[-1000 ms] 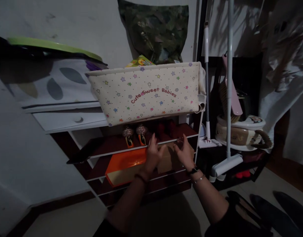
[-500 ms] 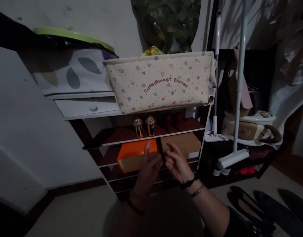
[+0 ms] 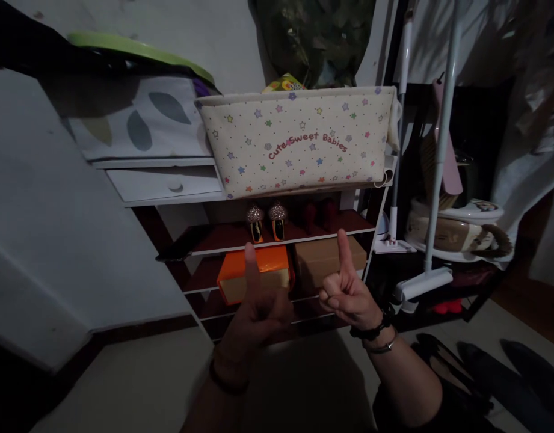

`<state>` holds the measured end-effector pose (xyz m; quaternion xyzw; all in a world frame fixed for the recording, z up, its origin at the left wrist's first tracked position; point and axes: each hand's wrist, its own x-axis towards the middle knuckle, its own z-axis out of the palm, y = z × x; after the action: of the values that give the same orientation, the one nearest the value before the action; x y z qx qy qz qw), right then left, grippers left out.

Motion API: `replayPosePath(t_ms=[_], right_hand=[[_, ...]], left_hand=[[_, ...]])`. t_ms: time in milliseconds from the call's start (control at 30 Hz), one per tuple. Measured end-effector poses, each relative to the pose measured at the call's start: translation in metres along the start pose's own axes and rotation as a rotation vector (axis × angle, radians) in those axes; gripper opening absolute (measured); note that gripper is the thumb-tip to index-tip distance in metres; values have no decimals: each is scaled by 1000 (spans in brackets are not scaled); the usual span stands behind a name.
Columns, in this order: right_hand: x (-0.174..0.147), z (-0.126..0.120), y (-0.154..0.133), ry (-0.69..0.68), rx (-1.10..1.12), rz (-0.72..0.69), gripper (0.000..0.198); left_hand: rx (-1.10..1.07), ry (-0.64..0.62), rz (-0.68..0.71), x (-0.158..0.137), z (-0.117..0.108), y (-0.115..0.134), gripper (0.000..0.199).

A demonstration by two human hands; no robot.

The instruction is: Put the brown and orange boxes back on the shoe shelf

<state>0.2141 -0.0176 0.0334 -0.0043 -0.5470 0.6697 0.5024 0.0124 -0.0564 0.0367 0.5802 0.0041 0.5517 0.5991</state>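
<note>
My left hand (image 3: 261, 313) and my right hand (image 3: 349, 294) are raised in front of a low shoe rack, apart from each other. Each has its index finger stretched upward and its other fingers curled into the palm, with nothing visible in them. Behind my left hand sits an orange box (image 3: 234, 270) on a lower shelf. Behind my right hand is a brown cardboard box (image 3: 315, 264). On the shelf above stand a pair of shoes with glittery heels (image 3: 278, 219) and a dark red pair (image 3: 319, 216). Neither hand visibly touches the rack.
A cream fabric bin with stars (image 3: 299, 144) stands on the rack's top, beside a small white drawer (image 3: 163, 183). To the right are a pale pole with a wide head (image 3: 423, 282), a pink-backed brush (image 3: 448, 150) and a mop (image 3: 394, 243). Dark shoes (image 3: 493, 373) lie on the floor.
My hands have moved apart, the left one leftward and the right one rightward. Both index fingers now point straight up. The view has shifted slightly.
</note>
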Motion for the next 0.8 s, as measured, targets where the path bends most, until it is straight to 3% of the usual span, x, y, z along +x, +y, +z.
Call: replayPosePath(t_ms=[633,733,800], right_hand=[[-8,-11,-6,-20,14,-49,122],[-8,-17,-8,32,1,-25,114],[-7,-24,-6,102,-27,-5,103]], left_hand=[[19,73,-36,-3,-2,-4,108],[18,162,-65,1,-8,-4,93],[35,276,-107,3,-17,-8,66]])
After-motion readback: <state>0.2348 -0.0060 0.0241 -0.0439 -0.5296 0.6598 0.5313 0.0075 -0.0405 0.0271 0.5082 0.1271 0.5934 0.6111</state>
